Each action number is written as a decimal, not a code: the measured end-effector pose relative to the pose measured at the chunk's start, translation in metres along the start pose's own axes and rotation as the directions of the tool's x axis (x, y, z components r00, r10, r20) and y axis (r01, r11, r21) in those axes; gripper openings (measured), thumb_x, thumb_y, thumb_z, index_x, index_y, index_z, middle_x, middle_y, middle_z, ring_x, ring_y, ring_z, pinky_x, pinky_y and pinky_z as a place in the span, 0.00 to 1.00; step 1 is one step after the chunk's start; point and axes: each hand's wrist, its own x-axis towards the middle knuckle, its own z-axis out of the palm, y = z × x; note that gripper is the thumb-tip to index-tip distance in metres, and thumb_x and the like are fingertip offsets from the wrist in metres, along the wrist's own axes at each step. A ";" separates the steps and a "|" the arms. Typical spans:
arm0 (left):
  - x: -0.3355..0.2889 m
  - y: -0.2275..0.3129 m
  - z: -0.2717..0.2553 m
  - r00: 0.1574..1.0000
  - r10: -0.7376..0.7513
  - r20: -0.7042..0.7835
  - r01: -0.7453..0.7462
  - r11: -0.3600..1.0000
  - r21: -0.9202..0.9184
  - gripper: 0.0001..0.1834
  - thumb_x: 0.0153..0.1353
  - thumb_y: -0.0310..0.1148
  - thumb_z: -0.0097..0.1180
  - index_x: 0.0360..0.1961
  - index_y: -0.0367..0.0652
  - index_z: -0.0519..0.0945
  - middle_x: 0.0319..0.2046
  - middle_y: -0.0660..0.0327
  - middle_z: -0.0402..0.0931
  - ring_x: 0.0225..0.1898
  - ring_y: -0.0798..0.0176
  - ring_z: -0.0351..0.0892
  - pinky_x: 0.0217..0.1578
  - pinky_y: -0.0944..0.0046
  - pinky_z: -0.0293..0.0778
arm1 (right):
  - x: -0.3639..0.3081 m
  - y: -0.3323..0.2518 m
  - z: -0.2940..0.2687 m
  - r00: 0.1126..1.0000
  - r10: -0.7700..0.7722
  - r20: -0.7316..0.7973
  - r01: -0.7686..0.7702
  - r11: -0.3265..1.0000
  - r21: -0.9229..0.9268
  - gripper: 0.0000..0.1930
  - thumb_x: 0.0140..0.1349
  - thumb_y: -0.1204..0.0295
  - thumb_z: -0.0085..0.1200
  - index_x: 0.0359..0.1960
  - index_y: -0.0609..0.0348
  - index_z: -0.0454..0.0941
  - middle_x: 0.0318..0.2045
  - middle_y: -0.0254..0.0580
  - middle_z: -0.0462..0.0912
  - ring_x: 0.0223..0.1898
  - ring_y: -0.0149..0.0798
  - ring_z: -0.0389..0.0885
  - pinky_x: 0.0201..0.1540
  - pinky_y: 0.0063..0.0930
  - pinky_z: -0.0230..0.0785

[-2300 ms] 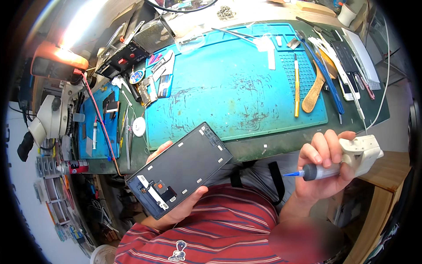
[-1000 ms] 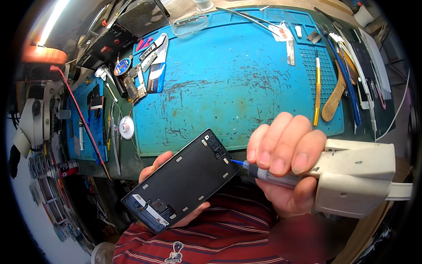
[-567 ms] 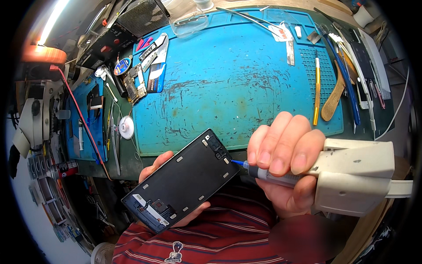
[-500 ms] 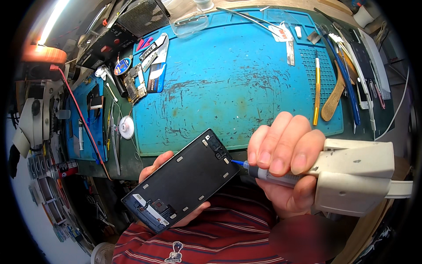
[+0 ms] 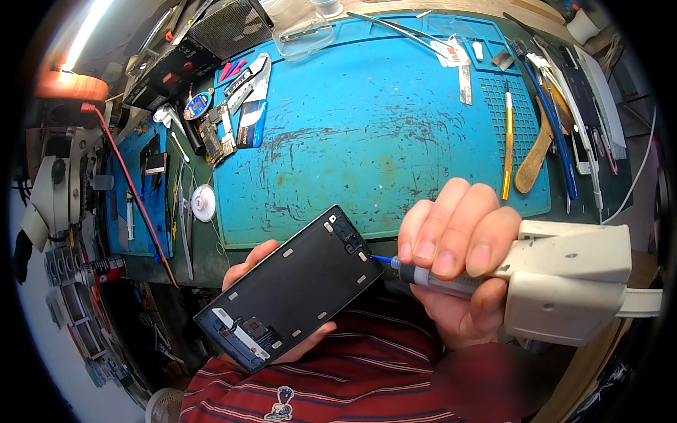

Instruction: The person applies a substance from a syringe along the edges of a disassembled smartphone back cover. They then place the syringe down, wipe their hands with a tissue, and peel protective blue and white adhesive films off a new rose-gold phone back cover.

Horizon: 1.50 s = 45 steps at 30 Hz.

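Swung inward since the earliest frame, the right hand [image 5: 457, 243] wraps its grip around a cream, boxy dispenser [image 5: 568, 282] with a blue tapered tip [image 5: 383, 259], which meets a black rectangular phone frame [image 5: 289, 296] at its right edge. The left hand [image 5: 310, 345] grips that frame from beneath, showing along both long sides.

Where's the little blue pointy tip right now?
In the head view, just right of centre: the blue tip sticks out leftward from the tube in the right hand, at the upper-right short edge of the black panel.
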 end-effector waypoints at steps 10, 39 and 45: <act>-0.001 0.003 0.002 0.997 -0.069 -0.020 0.067 0.996 -0.057 0.51 0.50 0.43 0.72 0.70 0.47 0.54 0.67 0.52 0.58 0.67 0.57 0.63 0.64 0.62 0.61 | -0.001 -0.005 -0.001 0.999 0.035 -0.002 -0.035 0.999 -0.016 0.14 0.65 0.54 0.56 0.37 0.46 0.68 0.33 0.30 0.71 0.37 0.30 0.69 0.37 0.27 0.68; 0.078 0.040 0.049 0.872 -0.367 -0.322 -0.092 0.524 -0.847 0.48 0.56 0.14 0.60 0.72 0.47 0.46 0.66 0.54 0.57 0.66 0.58 0.61 0.65 0.56 0.60 | -0.017 -0.070 -0.032 0.901 -0.259 -0.348 0.385 0.848 0.365 0.27 0.57 0.72 0.52 0.61 0.59 0.67 0.56 0.39 0.75 0.62 0.40 0.71 0.61 0.43 0.70; 0.109 0.039 0.089 0.795 -0.487 -0.361 -0.136 0.437 -0.889 0.33 0.59 0.15 0.58 0.64 0.42 0.62 0.57 0.62 0.68 0.57 0.66 0.69 0.57 0.64 0.66 | -0.033 -0.086 -0.035 0.915 -0.178 -0.363 0.328 0.850 0.411 0.26 0.55 0.75 0.54 0.59 0.58 0.68 0.55 0.36 0.74 0.61 0.36 0.71 0.60 0.42 0.70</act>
